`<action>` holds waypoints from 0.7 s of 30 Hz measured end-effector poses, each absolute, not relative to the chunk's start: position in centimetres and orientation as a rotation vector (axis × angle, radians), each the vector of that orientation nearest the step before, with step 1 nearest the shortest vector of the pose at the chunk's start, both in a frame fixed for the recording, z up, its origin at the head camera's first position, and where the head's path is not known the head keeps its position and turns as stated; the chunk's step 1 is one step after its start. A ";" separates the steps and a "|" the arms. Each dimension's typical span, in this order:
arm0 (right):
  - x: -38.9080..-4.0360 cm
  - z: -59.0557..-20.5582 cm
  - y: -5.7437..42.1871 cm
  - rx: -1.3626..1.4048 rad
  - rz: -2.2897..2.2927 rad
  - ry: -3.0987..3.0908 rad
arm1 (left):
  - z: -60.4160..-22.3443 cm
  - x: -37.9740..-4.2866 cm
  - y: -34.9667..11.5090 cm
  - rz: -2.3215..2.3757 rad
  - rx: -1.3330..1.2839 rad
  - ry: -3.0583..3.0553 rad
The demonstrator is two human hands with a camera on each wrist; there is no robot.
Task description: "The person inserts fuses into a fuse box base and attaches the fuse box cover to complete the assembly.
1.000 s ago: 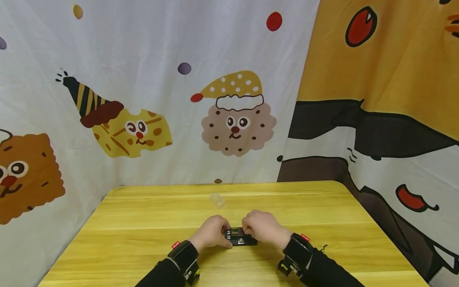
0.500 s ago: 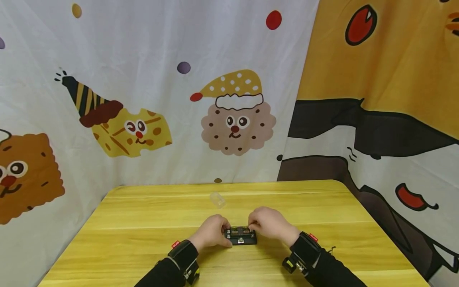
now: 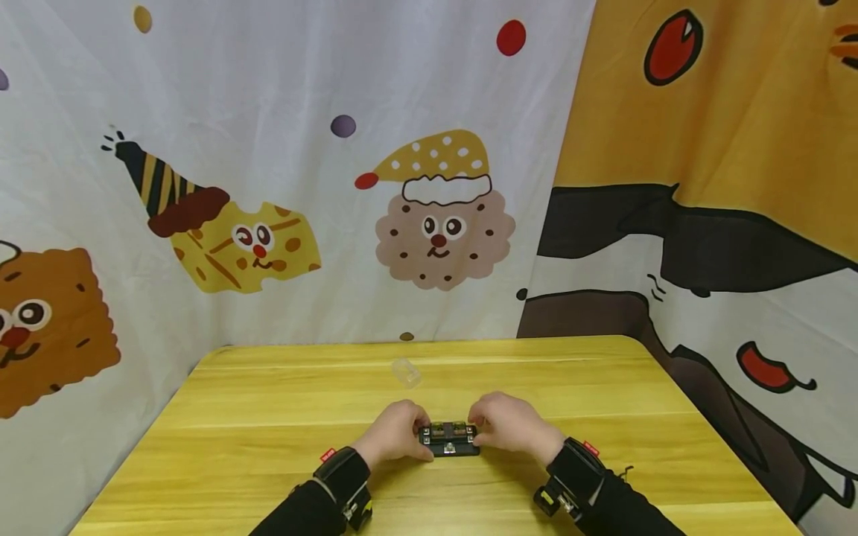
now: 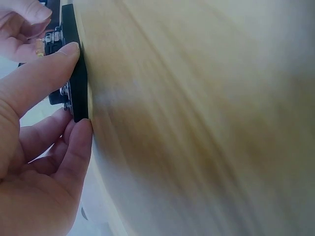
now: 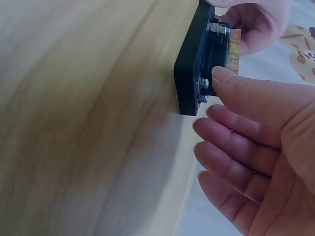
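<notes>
A black fuse holder (image 3: 450, 450) with metal screw terminals lies on the table between both hands. Clear yellow and orange parts (image 5: 235, 48) show on its upper side. My left hand (image 3: 397, 432) pinches the holder's left end; in the left wrist view its thumb (image 4: 69, 54) presses the base's front edge and a fingertip meets the end. At the opposite end is my right hand (image 3: 507, 423). Its thumb (image 5: 225, 74) overlaps the holder in the right wrist view, though contact is hard to tell. The other fingers (image 5: 231, 140) there are loosely bent and hold nothing.
Beyond the hands, a small clear plastic cover (image 3: 406, 373) lies on the wooden table (image 3: 281, 406). A printed cloth (image 3: 268, 112) hangs behind the table and along its sides.
My right hand has lifted off the holder's top and moved right to its right end, uncovering the terminals there. The left hand keeps its grip, and the holder stays in place.
</notes>
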State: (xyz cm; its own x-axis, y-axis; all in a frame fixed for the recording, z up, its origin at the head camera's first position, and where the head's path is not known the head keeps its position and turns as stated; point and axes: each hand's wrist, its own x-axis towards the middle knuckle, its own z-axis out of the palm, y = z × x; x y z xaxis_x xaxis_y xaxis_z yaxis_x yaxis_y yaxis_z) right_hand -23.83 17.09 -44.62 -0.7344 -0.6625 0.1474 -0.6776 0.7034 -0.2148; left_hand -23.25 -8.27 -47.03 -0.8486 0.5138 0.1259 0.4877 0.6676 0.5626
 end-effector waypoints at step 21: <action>-23.4 -45.4 16.8 1.103 0.311 -2.867 | -46.9 -23.2 -8.3 0.958 0.842 2.813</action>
